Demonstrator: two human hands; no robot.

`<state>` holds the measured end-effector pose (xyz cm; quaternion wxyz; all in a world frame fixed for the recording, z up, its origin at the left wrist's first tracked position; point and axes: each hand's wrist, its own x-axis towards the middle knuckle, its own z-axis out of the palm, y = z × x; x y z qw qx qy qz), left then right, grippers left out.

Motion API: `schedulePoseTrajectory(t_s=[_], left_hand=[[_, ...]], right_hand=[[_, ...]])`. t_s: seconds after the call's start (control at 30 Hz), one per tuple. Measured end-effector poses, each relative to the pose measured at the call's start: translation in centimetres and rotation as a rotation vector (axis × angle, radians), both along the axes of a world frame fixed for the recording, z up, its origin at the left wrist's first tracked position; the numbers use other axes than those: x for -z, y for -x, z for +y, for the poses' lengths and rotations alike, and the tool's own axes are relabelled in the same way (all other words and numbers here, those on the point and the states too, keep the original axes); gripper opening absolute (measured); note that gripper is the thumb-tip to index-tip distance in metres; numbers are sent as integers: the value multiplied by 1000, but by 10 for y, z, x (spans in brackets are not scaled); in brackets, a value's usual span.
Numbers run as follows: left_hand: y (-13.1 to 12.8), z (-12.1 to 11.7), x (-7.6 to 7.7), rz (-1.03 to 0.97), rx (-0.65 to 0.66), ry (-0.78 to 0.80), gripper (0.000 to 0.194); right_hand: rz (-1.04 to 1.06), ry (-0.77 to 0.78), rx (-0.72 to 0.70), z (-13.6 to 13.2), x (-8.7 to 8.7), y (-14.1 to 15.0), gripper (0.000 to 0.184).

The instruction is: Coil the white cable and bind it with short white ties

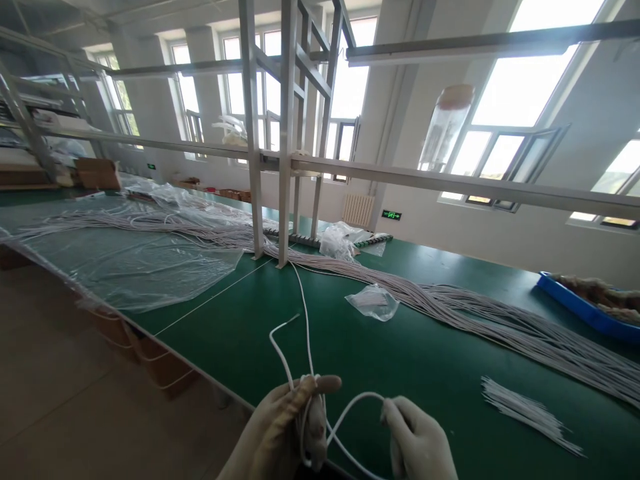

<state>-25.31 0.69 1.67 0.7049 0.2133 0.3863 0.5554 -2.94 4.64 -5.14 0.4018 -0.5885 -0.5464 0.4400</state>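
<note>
Both my hands wear pale gloves at the bottom of the head view. My left hand [287, 427] is closed around a coil of thin white cable [306, 347], thumb pressed across the loops. A free end of that cable sticks up and the rest runs away toward the metal frame. My right hand [417, 443] pinches a loop of the same cable just right of the left hand. Both hands hover over the near edge of the green table [425, 360].
A long bundle of white cables [500, 317] lies across the table. A small clear bag [374, 301] sits mid-table, short white ties [530, 413] at right, a blue tray [580, 307] far right. Clear plastic sheeting [135, 263] covers the left. Metal frame posts [285, 167] stand behind.
</note>
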Motion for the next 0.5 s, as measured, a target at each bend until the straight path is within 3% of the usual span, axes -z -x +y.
schedulePoseTrajectory(t_s=[0.1,0.2,0.33,0.5], left_hand=[[-14,-3,-4,123,258,26,55],[-28,1,8,216,341,69,65],[-37,11,33,159,230,86,76],[-38,18,45,77,121,42,62]], right_hand=[[78,-85,0,22,-30,13,59],[114,-196,-23,26,-53,26,54],[98,-282,-23,8,-63,33,49],[31,-346,-68,-6,-63,33,48]])
